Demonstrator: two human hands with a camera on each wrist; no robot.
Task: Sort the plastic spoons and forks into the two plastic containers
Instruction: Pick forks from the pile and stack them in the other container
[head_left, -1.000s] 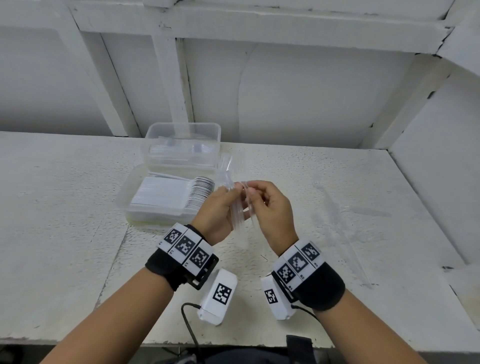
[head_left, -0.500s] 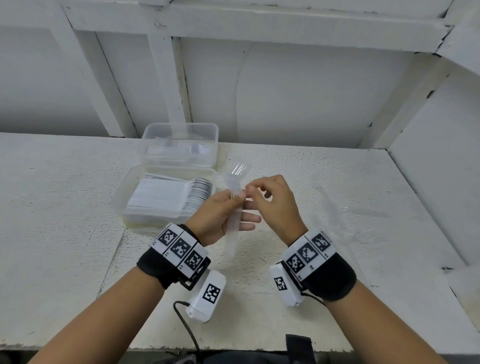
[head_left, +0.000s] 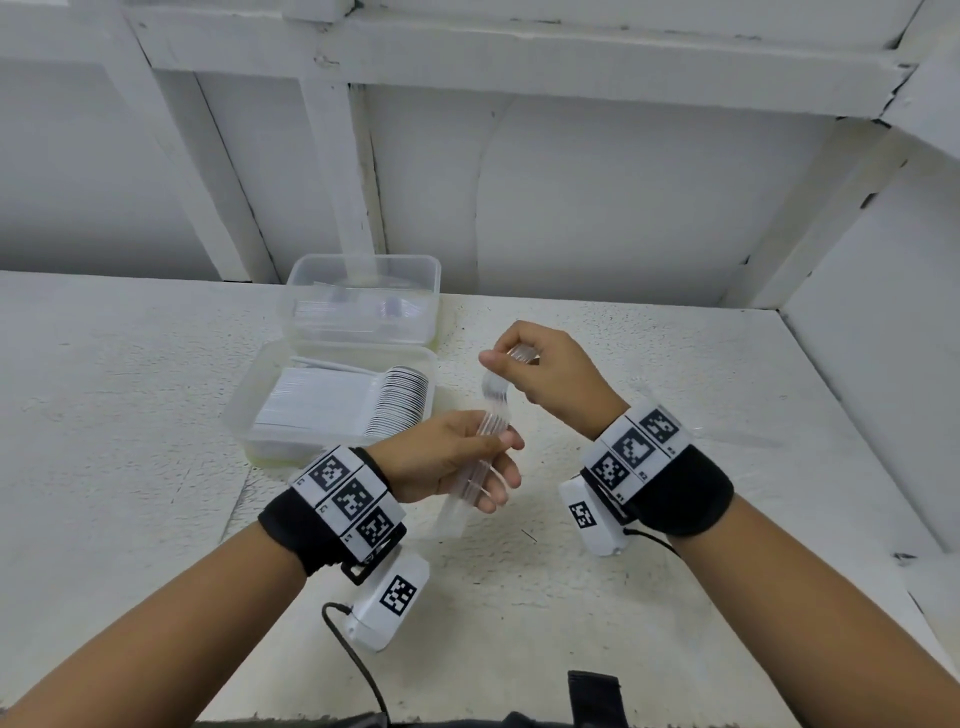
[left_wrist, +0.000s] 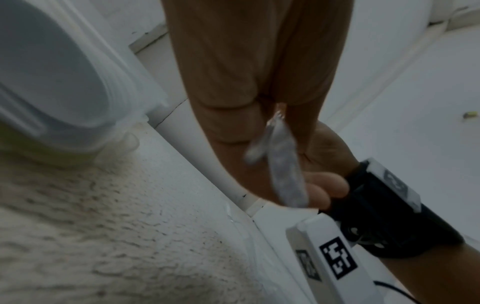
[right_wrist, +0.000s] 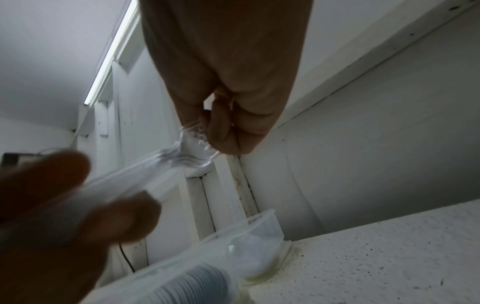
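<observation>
My left hand (head_left: 498, 460) grips the handles of a small bundle of clear plastic forks (head_left: 495, 397) above the white table. My right hand (head_left: 511, 359) pinches the tine end of the bundle, higher and farther back. In the right wrist view the clear forks (right_wrist: 161, 162) run from my right fingertips (right_wrist: 223, 139) down to the blurred left fingers (right_wrist: 52, 181). The left wrist view shows the forks (left_wrist: 284, 170) edge-on. The near clear container (head_left: 244, 415) holds a row of stacked white spoons (head_left: 400, 402). Behind it the far container (head_left: 361, 335) holds clear cutlery.
Both containers sit left of my hands, near the white back wall. A white side wall (head_left: 883, 389) closes the table on the right. Faint clear cutlery (head_left: 743, 442) lies on the table right of my right wrist. The table's front edge is below my forearms.
My hands have drawn apart: the right hand rose up and back to the tine end, the left hand dropped toward me with the handles. The forks now lie stretched between them.
</observation>
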